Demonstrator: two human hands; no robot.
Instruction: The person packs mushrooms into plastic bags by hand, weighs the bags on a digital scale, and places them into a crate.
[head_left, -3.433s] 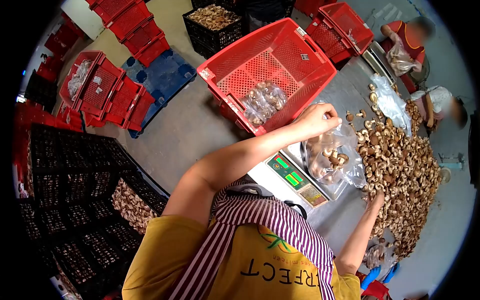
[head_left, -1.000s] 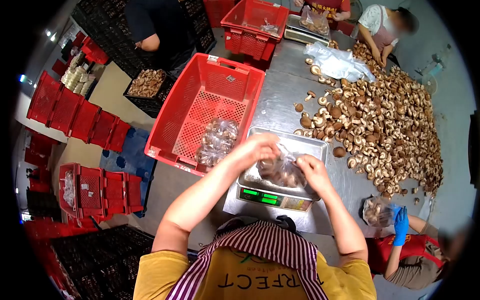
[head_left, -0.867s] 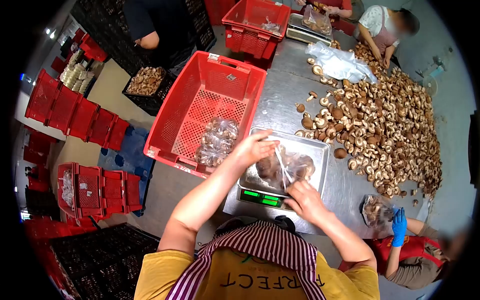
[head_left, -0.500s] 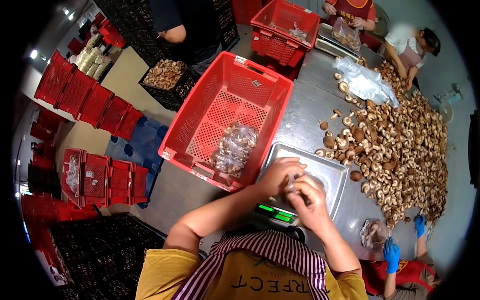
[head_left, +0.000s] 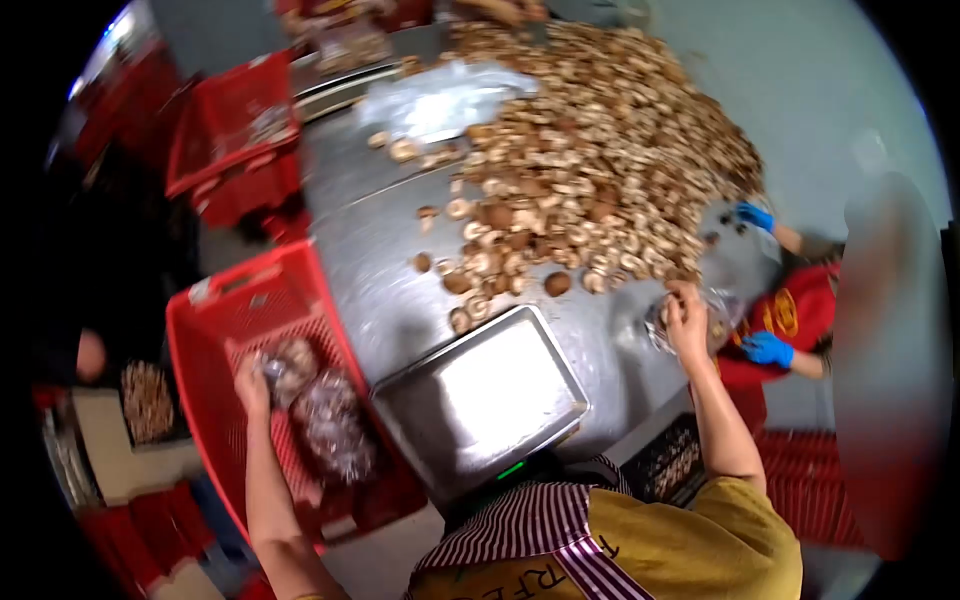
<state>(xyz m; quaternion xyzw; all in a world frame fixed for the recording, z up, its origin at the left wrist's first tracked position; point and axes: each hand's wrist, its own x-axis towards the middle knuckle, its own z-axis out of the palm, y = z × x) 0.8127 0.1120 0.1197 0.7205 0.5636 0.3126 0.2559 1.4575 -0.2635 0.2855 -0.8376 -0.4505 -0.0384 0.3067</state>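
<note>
My left hand is inside the red crate, closed on the end of a clear bag of mushrooms. Beside that bag lie more bagged mushrooms. On the other side, my right hand reaches across the steel table with its fingers closed on another clear bag of mushrooms, close to a co-worker's blue gloves. Between my arms, the metal scale tray has nothing on it. A strip of green display shows at its near edge.
A large heap of shiitake mushrooms covers the far table, with a pale plastic bag at its left. A co-worker's blue-gloved hand is right of my right hand. Another red crate stands at the back left.
My hands have parted from above the scale tray: the left went into the crate with a bag, the right out to a bag on the right. The view has swung right.
</note>
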